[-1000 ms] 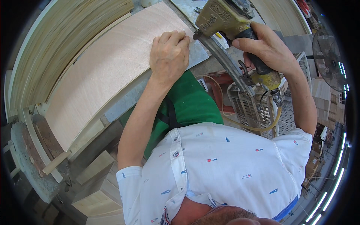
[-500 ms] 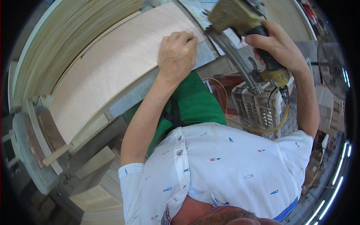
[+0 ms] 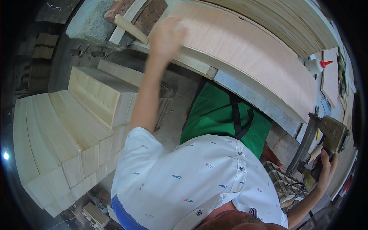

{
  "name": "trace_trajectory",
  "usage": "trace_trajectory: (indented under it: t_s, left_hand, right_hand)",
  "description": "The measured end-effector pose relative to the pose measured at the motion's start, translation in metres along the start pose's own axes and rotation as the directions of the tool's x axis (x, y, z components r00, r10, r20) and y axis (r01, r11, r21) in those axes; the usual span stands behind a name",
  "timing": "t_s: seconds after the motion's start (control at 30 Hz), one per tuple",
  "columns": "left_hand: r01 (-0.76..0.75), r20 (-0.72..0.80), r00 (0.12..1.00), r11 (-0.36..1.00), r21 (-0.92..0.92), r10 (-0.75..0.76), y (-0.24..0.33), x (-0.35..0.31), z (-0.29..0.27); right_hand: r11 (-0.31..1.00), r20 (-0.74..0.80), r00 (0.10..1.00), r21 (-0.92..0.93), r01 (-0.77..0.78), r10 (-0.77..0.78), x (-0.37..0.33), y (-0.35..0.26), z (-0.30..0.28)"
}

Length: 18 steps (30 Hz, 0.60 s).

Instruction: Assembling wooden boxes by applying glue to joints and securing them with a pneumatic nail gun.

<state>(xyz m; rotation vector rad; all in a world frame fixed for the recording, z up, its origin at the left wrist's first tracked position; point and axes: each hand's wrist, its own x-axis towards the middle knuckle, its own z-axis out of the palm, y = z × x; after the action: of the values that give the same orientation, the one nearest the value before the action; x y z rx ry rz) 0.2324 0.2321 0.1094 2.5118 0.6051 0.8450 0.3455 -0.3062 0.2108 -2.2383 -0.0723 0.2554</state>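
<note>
A long, pale pinkish plywood panel [image 3: 245,42] lies before me on top of a wooden frame [image 3: 264,90]. Over the panel's left end is my left hand [image 3: 165,38], smeared by motion, so its fingers cannot be read; whether it touches the wood I cannot tell. My right hand [image 3: 327,168] is wrapped round the black grip of a yellowish nail gun [image 3: 332,134], low at the far right. The gun's nose is close to the panel's right end. Beside my left hand a round wooden stick [image 3: 131,28] lies across a light wood strip.
Stacked wooden boxes [image 3: 57,130] fill the left side. Behind the panel stands a tall stack of thin boards [image 3: 276,19]. A white bottle with a red tip [image 3: 315,66] is at the panel's right. A plastic crate [image 3: 274,172] sits below the nail gun.
My view has swung left. My left hand has gone from the panel's right end to its left end. The nail gun, still in my right hand, now appears lower and farther right.
</note>
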Motion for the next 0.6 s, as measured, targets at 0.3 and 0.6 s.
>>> trace_trajectory:
  t_s: [0.3, 0.6]
  left_hand:
    - [0.207, 0.233, 0.936, 0.949, 0.239, -0.263, -0.034, 0.036, -0.036]
    - [0.212, 0.237, 0.94, 0.965, 0.157, -0.245, -0.04, 0.039, -0.04]
  right_hand:
    - [0.995, 0.308, 0.951, 0.097, -0.013, -0.017, -0.006, -0.054, 0.035]
    - [1.0, 0.314, 0.949, 0.014, -0.009, 0.004, -0.007, -0.057, 0.041]
